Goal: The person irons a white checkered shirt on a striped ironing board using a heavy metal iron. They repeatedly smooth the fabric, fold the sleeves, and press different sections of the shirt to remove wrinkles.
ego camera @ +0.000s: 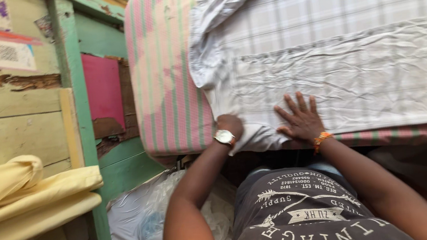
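- Now the left hand is gripping the white cloth's near edge on the striped surface.
- Right hand is pressing it, fingers spread wide.
- Next likely needs outward smoothing.

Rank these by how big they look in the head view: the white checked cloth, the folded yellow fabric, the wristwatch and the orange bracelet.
1. White checked cloth
2. Folded yellow fabric, though it sits nearer the camera
3. Wristwatch and orange bracelet: both tiny, too alike to rank.
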